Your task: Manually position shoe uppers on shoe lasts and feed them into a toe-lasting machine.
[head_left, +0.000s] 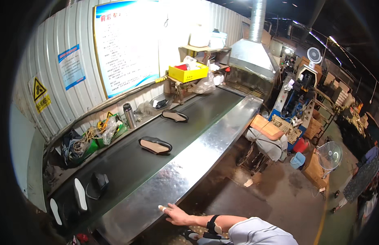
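My right hand (176, 214) is over the near edge of a shiny metal ledge (173, 175). Its fingers are stretched out to the left, a white wrap is on one fingertip, and nothing shows in them. A dark strap circles the forearm. Beside the ledge runs a dark conveyor belt (124, 167). A black shoe with a beige face (156, 145) lies mid-belt, with a similar shoe (174, 116) farther along. At the near left are a black shoe part (100, 182), a white sole (80, 194) and another white sole (55, 211). My left hand is out of view.
A metal hood (252, 55) covers the belt's far end. Along the wall are a steel flask (129, 115), green bins with cords (91, 147) and a yellow box (188, 72). To the right stand a padded seat (267, 139), a blue machine (297, 106) and a fan (329, 155).
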The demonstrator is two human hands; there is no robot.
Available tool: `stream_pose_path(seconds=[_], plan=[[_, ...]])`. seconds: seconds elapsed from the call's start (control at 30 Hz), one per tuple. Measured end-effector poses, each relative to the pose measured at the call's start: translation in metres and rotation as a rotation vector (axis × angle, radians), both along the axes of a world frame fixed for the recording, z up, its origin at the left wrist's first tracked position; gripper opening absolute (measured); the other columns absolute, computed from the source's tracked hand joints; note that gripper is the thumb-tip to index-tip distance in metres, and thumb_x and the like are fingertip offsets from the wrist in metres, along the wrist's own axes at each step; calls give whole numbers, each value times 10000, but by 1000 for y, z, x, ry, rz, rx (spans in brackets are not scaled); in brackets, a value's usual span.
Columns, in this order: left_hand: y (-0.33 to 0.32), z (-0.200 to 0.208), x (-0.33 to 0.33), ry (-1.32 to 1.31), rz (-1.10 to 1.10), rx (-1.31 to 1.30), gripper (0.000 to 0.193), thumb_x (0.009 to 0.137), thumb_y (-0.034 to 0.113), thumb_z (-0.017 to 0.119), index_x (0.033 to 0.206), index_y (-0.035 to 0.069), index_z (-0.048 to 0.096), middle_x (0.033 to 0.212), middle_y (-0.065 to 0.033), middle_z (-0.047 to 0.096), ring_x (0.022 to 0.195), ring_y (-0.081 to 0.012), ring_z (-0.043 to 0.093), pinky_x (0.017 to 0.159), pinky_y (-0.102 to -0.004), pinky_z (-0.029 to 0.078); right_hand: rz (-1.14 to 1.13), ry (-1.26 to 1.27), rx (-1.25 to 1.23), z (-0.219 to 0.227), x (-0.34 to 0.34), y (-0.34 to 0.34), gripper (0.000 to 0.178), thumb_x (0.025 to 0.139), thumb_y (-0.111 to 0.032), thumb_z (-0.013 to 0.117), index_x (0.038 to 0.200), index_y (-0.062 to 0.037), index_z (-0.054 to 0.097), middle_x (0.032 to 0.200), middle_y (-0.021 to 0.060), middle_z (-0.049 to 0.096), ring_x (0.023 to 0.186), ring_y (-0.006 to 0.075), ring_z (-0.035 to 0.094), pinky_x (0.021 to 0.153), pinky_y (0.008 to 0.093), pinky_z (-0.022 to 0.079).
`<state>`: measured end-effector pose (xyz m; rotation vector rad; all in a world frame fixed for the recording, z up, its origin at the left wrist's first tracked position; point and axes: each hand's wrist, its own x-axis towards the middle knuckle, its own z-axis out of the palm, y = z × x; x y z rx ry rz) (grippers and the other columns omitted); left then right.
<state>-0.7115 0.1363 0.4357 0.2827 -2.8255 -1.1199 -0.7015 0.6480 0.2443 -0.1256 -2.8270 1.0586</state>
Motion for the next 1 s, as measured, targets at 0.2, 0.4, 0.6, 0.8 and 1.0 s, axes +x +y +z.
stream_pose_path(seconds=[0.2,0.4,0.6,0.8,1.0], plan=[[49,0,-32,81,-129,109,402,961,201,608,1301,-15,597,1296,-182,622,1069,-248,620,870,-375,517,-20,12,-271,30,13,-24,455,867,-226,718,1204,29,549,955,241,661,904,404,656,795,473,527],[131,-5,-72,92,-363,199,408,952,187,611,1304,-18,591,1301,-185,616,1072,-249,619,873,-376,516,194,80,-673,83,0,-65,954,947,-280,695,1615,-135,30,1103,135,684,918,185,627,818,330,540],[257,-19,-109,32,-729,275,414,942,173,614,1307,-21,585,1307,-188,609,1075,-249,618,876,-377,516,322,-278,-2097,76,-9,-33,856,952,-643,534,1610,-228,179,1438,140,500,1127,276,556,984,471,460],[392,-33,-140,-48,-1016,358,420,933,158,617,1310,-24,579,1312,-190,603,1078,-250,617,879,-377,515,-126,119,-1855,109,40,31,667,986,-580,517,1553,-268,356,1644,62,242,1459,328,267,1061,644,326],[455,-35,-167,-105,-1100,369,428,923,144,621,1312,-27,573,1317,-193,596,1081,-251,616,883,-378,514,-272,189,-1807,113,45,80,615,1007,-352,611,1556,-235,361,1557,62,396,1107,223,565,765,372,528]])
